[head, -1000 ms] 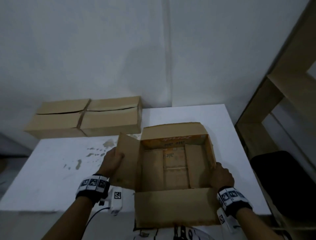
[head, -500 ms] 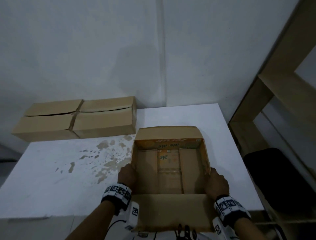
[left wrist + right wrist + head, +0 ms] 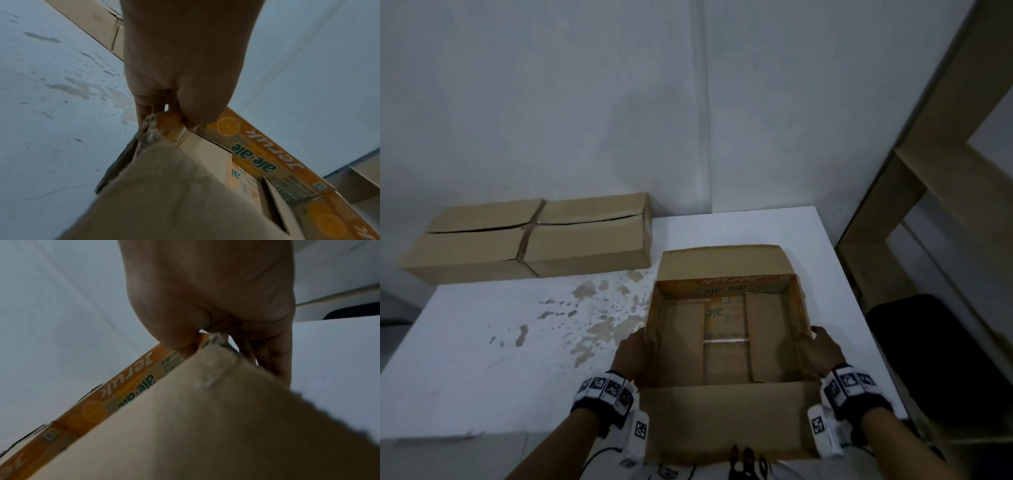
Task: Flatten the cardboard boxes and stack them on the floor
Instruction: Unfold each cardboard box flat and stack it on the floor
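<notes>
An open cardboard box [image 3: 726,342] with orange print inside stands at the near right of the white table [image 3: 482,359]. Its far and near flaps lie folded outward. My left hand [image 3: 631,353] grips the box's left wall, thumb inside and fingers outside, as the left wrist view shows on the orange box wall [image 3: 257,146]. My right hand [image 3: 820,353] grips the right wall the same way, and the right wrist view shows the thumb on the box's orange rim [image 3: 127,382]. A shut cardboard box [image 3: 534,240] lies at the table's far left against the wall.
The table surface left of the open box carries brown stains [image 3: 599,322]. A wooden shelf frame [image 3: 914,192] stands to the right, with a dark object [image 3: 935,359] below it. A white wall [image 3: 619,102] rises behind the table.
The open box's left flap, spread outward a second ago, now stands folded against the left wall under my left hand. The box has shifted slightly toward me.
</notes>
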`<control>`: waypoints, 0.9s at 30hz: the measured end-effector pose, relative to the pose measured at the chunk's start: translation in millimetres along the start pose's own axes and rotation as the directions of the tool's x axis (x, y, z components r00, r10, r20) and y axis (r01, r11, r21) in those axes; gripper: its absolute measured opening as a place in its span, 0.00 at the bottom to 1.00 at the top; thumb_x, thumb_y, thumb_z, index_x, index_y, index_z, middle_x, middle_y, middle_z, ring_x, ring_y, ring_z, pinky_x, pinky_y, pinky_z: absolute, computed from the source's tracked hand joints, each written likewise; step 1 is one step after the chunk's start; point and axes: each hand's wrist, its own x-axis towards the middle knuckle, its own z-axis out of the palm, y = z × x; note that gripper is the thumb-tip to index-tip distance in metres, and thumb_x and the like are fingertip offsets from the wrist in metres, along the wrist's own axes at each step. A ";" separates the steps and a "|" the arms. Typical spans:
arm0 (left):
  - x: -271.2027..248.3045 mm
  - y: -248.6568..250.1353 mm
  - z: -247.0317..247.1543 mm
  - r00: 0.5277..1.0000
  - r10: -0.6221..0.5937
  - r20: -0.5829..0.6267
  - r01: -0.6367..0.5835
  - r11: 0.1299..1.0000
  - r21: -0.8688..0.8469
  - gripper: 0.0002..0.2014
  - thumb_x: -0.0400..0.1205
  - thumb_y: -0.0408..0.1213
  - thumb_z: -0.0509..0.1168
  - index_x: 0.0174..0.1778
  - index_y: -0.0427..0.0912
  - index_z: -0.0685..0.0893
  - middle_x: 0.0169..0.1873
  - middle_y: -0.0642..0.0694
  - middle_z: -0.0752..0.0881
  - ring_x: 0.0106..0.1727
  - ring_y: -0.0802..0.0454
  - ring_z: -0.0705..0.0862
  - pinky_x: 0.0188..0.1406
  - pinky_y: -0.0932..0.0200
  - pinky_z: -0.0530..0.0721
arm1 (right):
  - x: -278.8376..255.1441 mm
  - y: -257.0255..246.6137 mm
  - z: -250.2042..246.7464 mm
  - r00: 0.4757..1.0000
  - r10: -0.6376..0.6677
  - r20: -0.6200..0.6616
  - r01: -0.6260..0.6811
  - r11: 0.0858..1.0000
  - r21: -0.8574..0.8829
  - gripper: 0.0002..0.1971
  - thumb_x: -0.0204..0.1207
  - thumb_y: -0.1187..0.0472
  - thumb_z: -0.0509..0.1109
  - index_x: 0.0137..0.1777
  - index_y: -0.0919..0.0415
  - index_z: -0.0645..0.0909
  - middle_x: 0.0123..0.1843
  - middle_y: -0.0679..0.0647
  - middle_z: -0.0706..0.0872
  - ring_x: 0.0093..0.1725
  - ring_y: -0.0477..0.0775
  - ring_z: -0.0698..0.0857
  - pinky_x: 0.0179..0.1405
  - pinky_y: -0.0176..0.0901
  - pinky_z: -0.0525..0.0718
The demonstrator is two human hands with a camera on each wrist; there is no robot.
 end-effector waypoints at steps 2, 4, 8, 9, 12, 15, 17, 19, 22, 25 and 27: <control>-1.7 1.5 3.0 1.000 0.018 -0.005 -0.018 1.000 0.001 0.17 0.88 0.41 0.55 0.71 0.40 0.75 0.64 0.36 0.83 0.62 0.37 0.83 0.61 0.47 0.81 | 1.6 -3.5 1.6 1.000 -0.022 -0.015 0.021 0.997 -0.071 0.30 0.84 0.45 0.57 0.85 0.53 0.60 0.74 0.61 0.78 0.64 0.65 0.82 0.66 0.58 0.81; -6.2 1.4 13.1 0.999 0.052 -0.016 -0.051 0.997 0.065 0.24 0.87 0.39 0.57 0.79 0.38 0.64 0.70 0.36 0.78 0.65 0.38 0.82 0.64 0.46 0.81 | -0.6 -6.6 8.9 0.997 -0.048 -0.056 0.039 0.988 -0.147 0.29 0.86 0.49 0.56 0.85 0.54 0.59 0.75 0.63 0.77 0.67 0.67 0.80 0.69 0.57 0.78; -13.6 -5.2 30.8 0.987 0.160 -0.031 -0.151 0.968 0.202 0.40 0.86 0.34 0.58 0.85 0.36 0.36 0.83 0.34 0.58 0.72 0.40 0.78 0.60 0.53 0.81 | -8.5 -10.6 13.6 0.991 -0.103 -0.085 0.094 0.990 -0.104 0.23 0.86 0.56 0.58 0.81 0.55 0.68 0.71 0.64 0.80 0.65 0.67 0.81 0.68 0.56 0.78; -15.2 -5.8 30.0 0.982 0.185 -0.046 -0.169 0.954 0.248 0.41 0.86 0.33 0.58 0.83 0.35 0.33 0.84 0.34 0.54 0.76 0.40 0.73 0.64 0.54 0.80 | -8.9 -10.4 10.5 0.989 -0.125 -0.075 0.119 0.989 -0.084 0.22 0.86 0.58 0.58 0.80 0.55 0.70 0.70 0.64 0.81 0.64 0.67 0.82 0.67 0.55 0.79; -20.5 2.0 20.2 0.953 0.275 -0.123 -0.232 0.931 0.282 0.44 0.85 0.34 0.61 0.83 0.37 0.32 0.85 0.36 0.41 0.86 0.39 0.50 0.82 0.45 0.62 | -11.1 -12.6 -2.9 0.974 -0.222 -0.043 0.219 0.974 -0.061 0.22 0.87 0.57 0.58 0.80 0.53 0.69 0.68 0.62 0.83 0.62 0.65 0.83 0.67 0.54 0.80; -26.0 29.0 2.5 0.854 0.439 -0.279 -0.389 0.896 0.216 0.42 0.78 0.31 0.68 0.85 0.36 0.52 0.84 0.33 0.52 0.85 0.36 0.53 0.82 0.37 0.60 | -20.5 -25.0 -15.8 0.938 -0.344 -0.052 0.341 0.939 -0.051 0.23 0.87 0.60 0.57 0.82 0.54 0.67 0.66 0.61 0.85 0.59 0.62 0.85 0.62 0.51 0.83; -26.1 54.8 -1.2 0.786 0.527 -0.324 -0.505 0.849 0.156 0.31 0.79 0.33 0.65 0.80 0.35 0.66 0.79 0.33 0.66 0.80 0.36 0.65 0.77 0.36 0.70 | -29.9 -36.9 -23.5 0.898 -0.432 -0.079 0.431 0.902 -0.040 0.24 0.87 0.61 0.57 0.83 0.54 0.66 0.63 0.59 0.86 0.55 0.59 0.86 0.58 0.50 0.85; -28.1 92.1 -5.8 0.868 0.454 -0.203 -0.483 0.866 -0.128 0.27 0.86 0.43 0.62 0.79 0.38 0.67 0.77 0.39 0.70 0.76 0.43 0.72 0.72 0.44 0.75 | -39.9 -49.2 -30.4 0.852 -0.516 -0.091 0.515 0.856 -0.027 0.24 0.88 0.61 0.57 0.83 0.53 0.66 0.58 0.57 0.87 0.50 0.56 0.86 0.55 0.51 0.87; -29.3 143.5 -16.4 0.941 0.322 0.104 -0.147 0.667 -0.731 0.26 0.82 0.53 0.67 0.75 0.50 0.73 0.76 0.50 0.74 0.73 0.53 0.74 0.68 0.56 0.74 | -57.2 -65.1 -40.3 0.807 -0.585 -0.081 0.588 0.809 0.016 0.22 0.88 0.58 0.56 0.82 0.51 0.68 0.57 0.53 0.88 0.50 0.52 0.86 0.56 0.52 0.87; -19.5 168.9 -28.2 0.934 0.354 0.054 -0.038 0.246 -0.969 0.29 0.78 0.64 0.66 0.74 0.56 0.77 0.74 0.53 0.78 0.75 0.53 0.76 0.75 0.48 0.71 | -71.9 -71.4 -49.2 0.802 -0.597 -0.029 0.597 0.801 0.049 0.21 0.88 0.56 0.57 0.80 0.50 0.69 0.59 0.52 0.88 0.53 0.51 0.87 0.57 0.47 0.86; -11.9 178.2 -39.2 0.964 0.266 0.013 0.018 -0.014 -1.000 0.36 0.76 0.65 0.67 0.77 0.50 0.75 0.68 0.48 0.83 0.67 0.50 0.82 0.72 0.48 0.74 | -76.8 -67.9 -54.8 0.808 -0.590 -0.001 0.589 0.807 0.039 0.21 0.88 0.55 0.57 0.81 0.51 0.69 0.60 0.52 0.88 0.54 0.50 0.87 0.59 0.45 0.85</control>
